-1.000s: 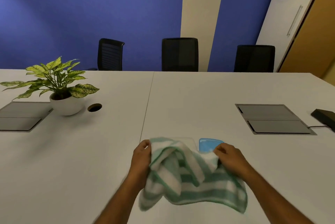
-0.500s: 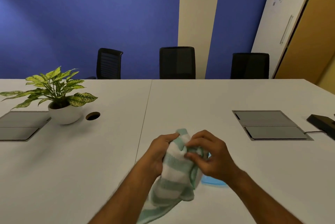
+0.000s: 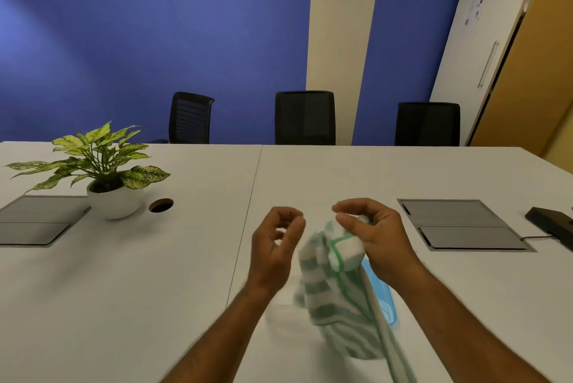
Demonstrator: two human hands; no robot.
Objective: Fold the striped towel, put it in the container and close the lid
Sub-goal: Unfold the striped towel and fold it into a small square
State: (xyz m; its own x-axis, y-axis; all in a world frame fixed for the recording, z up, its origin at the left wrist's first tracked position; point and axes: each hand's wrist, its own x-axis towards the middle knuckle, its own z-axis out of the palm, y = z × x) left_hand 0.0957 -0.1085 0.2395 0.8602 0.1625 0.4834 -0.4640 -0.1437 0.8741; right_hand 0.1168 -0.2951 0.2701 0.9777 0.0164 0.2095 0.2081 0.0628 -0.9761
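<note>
The right hand [image 3: 369,233] pinches the towel [image 3: 338,283]. The left hand [image 3: 276,246] is open, holding nothing. The towel may slip, unfolded.

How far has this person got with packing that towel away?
Nothing looks finished. The right hand pinches the striped towel, which hangs loose and unfolded; the left hand holds nothing. The blue lid lies on the table. Folding, packing and closing remain.
</note>
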